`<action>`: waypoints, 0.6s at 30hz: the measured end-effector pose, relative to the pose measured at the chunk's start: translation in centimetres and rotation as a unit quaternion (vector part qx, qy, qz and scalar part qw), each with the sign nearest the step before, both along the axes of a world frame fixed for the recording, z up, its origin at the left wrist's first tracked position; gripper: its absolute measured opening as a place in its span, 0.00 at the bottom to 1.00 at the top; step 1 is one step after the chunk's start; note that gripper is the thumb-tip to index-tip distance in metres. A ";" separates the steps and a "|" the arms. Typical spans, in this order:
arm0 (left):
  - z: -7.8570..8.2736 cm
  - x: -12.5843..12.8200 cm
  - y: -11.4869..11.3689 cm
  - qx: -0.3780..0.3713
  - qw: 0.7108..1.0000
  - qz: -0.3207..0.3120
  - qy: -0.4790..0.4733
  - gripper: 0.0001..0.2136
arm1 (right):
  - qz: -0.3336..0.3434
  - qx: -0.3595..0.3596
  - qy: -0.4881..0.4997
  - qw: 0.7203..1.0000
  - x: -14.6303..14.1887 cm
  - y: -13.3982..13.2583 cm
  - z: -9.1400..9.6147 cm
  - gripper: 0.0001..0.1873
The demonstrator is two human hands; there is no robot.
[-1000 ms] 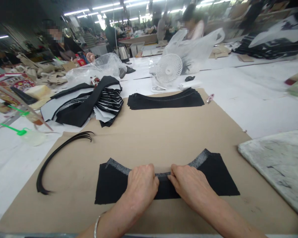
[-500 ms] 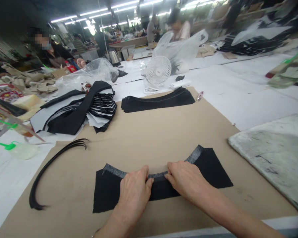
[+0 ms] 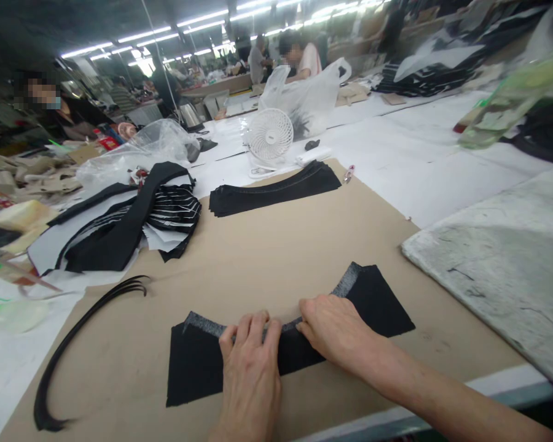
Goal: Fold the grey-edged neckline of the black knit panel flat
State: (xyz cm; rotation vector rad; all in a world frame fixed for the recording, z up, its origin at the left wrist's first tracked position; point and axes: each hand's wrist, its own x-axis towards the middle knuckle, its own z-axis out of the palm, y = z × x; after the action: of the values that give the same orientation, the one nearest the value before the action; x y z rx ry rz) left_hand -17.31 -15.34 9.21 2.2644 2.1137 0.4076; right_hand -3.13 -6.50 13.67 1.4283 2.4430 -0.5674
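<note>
A black fabric piece [image 3: 194, 365] with a curved upper edge lies flat in front of me on brown paper. Along that curve runs a folded-over, speckled grey strip [image 3: 348, 281]. My left hand [image 3: 251, 362] rests palm down across the piece, fingers stretched and slightly apart on the folded edge. Just right of the middle, my right hand [image 3: 334, 325] has its thumb and curled fingers closed on the same edge. Part of the strip is hidden under both hands.
Thin curved black strips [image 3: 67, 344] lie at left. Farther back are a stack of curved black pieces [image 3: 271, 190], a pile of black and white cut pieces [image 3: 133, 227] and a white fan [image 3: 271, 135]. A stained pale slab [image 3: 493, 270] sits at right. Co-workers are in the background.
My left hand has gone from pinching the folded edge to lying over it with fingers extended. My right hand stays at the edge. The whole view has shifted somewhat.
</note>
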 end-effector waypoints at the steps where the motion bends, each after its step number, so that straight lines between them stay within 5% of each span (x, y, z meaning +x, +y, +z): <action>1: -0.5 -0.1 -0.1 0.026 0.999 -0.041 0.001 0.15 | -0.002 -0.001 0.000 1.000 0.0 0.0 0.2 0.10; 4: -1.7 -0.4 -0.3 0.077 0.985 -0.152 0.020 0.17 | -0.007 -0.004 -0.002 1.000 0.0 -0.1 0.7 0.10; 8: -2.5 -1.3 -0.3 0.106 0.968 -0.220 0.064 0.18 | -0.011 -0.011 0.004 1.000 0.0 0.0 1.0 0.09; 18: -2.7 -1.7 -0.3 0.111 0.956 -0.234 0.141 0.17 | -0.027 -0.007 0.017 0.999 1.3 0.6 0.1 0.10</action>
State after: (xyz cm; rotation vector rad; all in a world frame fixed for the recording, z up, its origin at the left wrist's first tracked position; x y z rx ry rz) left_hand -18.97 -15.60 6.54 3.0003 1.5998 0.3286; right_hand -1.86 -5.85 13.73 1.4959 2.4278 -0.6257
